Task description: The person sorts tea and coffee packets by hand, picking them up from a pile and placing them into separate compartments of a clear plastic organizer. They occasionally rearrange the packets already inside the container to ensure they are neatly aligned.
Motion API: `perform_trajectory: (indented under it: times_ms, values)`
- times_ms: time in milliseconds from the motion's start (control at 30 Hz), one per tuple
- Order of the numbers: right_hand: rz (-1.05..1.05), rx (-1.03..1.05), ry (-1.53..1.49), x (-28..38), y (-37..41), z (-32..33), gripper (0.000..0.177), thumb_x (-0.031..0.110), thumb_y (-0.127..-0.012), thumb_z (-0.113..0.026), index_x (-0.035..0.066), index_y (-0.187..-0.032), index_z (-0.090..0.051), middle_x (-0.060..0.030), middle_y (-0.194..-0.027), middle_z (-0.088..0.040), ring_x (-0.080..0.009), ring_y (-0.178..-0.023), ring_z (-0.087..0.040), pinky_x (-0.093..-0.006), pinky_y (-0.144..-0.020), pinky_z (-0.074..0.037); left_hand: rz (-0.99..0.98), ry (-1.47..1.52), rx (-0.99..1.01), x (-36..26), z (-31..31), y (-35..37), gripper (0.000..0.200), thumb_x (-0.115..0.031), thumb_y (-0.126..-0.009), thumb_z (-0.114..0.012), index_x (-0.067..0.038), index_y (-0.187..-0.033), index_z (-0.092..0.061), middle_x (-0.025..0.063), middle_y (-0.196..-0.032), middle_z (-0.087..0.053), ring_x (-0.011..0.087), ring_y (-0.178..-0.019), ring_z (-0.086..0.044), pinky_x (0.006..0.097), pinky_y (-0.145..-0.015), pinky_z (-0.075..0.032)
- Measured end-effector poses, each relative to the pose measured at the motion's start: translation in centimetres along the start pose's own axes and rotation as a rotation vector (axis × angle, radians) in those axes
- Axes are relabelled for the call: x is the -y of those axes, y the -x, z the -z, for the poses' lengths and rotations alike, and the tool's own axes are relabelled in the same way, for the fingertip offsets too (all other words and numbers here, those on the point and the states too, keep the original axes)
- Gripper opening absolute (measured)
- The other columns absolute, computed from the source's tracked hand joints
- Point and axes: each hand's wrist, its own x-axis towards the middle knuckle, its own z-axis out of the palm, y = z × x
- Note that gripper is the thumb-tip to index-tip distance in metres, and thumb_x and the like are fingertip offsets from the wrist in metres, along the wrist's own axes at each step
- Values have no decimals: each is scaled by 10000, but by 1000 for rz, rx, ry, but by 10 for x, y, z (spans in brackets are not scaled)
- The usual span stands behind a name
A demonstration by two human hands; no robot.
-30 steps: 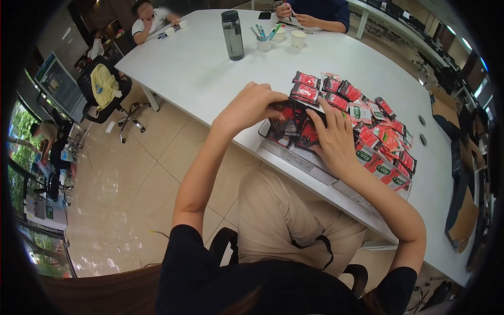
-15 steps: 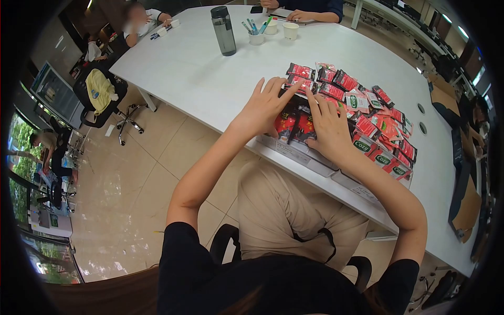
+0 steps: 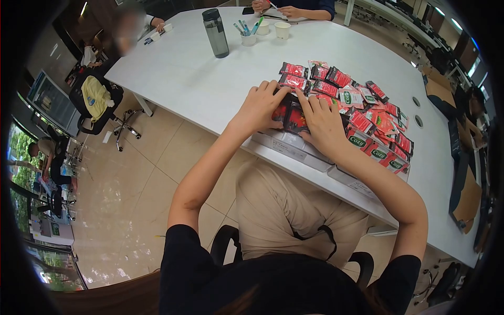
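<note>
Both my hands hold dark packets with red print (image 3: pixel 295 119) between them, above white boxes (image 3: pixel 286 146) at the table's near edge. My left hand (image 3: pixel 261 109) grips their left side, thumb below and fingers on top. At the right side, my right hand (image 3: pixel 324 125) has its thumb at the lower edge and its fingers over the top. Beyond and to the right of my hands lies a spread of red and black sachets (image 3: pixel 338 79). Red Cozy boxes (image 3: pixel 379 153) stand beside my right forearm.
A dark bottle (image 3: pixel 216 34), a cup of pens (image 3: pixel 248 39) and a paper cup (image 3: pixel 282 30) stand on the white table (image 3: pixel 173 58). A person's hands (image 3: pixel 289 11) are at the far edge. Open cardboard boxes (image 3: pixel 440 89) lie at the right.
The packets between my hands sit closer together, and my hands have shifted slightly. The whole view has moved a little. The person's hands across the table have changed position.
</note>
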Motion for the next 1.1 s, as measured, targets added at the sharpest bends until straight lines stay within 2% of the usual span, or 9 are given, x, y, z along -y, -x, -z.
perform_trajectory:
  times_ms: [267,467,667,700,733,833,900,1000,1100]
  values:
    - [38,-18,1,-5,0,2,1140,339,-562,-857,76,-1492,-251,-88,-1109,-521,-226,-983,-526,-387,-823,-419,7,-15,34,2,3,-3,887,-301,-472,-891,-129,-1253,-508,48,-1105,-531,273,-1068,-518,409,-894,-424]
    - [41,-156,-147,-9,11,30,1120,382,-593,-842,96,-1495,-242,-108,-1261,-496,-241,-1119,-502,-406,-898,-393,-48,56,-48,9,8,3,978,-305,-460,-888,-166,-1334,-472,50,-1226,-524,286,-1167,-491,423,-1001,-373]
    - [87,-498,-695,-5,57,132,487,90,-761,-724,32,-1220,-574,-145,-1154,-589,-270,-938,-593,-361,-796,-471,31,131,-38,-13,34,12,867,-266,-617,-831,-188,-1386,-438,84,-1281,-506,290,-1249,-446,474,-1089,-309]
    - [-35,-610,-986,5,79,148,370,136,-804,-694,33,-1145,-595,-130,-1125,-579,-252,-909,-577,-364,-774,-476,12,151,-88,-23,41,14,706,-206,-724,-769,-133,-1361,-473,117,-1295,-522,288,-1257,-461,506,-1100,-288]
    - [-160,-720,-1275,19,106,162,271,182,-847,-665,35,-1069,-616,-115,-1096,-570,-233,-881,-561,-367,-752,-481,-21,262,-150,-34,49,16,670,-187,-747,-753,-124,-1357,-482,113,-1300,-530,287,-1252,-472,511,-1098,-293]
    - [279,-919,-1704,22,132,208,105,106,-851,-644,11,-884,-675,-106,-1063,-571,-197,-843,-548,-377,-664,-486,-135,653,-316,-82,80,28,530,-141,-819,-693,-72,-1317,-527,121,-1293,-565,311,-1234,-507,514,-1077,-328]
    - [514,-988,-1771,24,134,215,127,103,-861,-639,12,-943,-672,-118,-1093,-601,-219,-948,-569,-381,-719,-500,-253,1025,-407,-124,100,48,411,-135,-872,-635,-26,-1261,-564,161,-1261,-591,375,-1201,-533,525,-1039,-375]
    - [537,-723,-1798,13,158,233,188,140,-934,-564,53,-1077,-650,-111,-1140,-624,-249,-1090,-576,-382,-815,-512,-563,1475,-405,-162,102,82,445,-321,-931,-526,-202,-1351,-437,21,-1363,-494,329,-1276,-451,657,-1012,-297]
    - [689,-570,-1805,-9,186,231,181,123,-944,-520,79,-1057,-654,-71,-1117,-629,-230,-1002,-611,-353,-804,-507,-840,1743,-340,-184,105,89,530,-504,-969,-437,-383,-1467,-300,-149,-1477,-392,243,-1364,-375,771,-1003,-206]
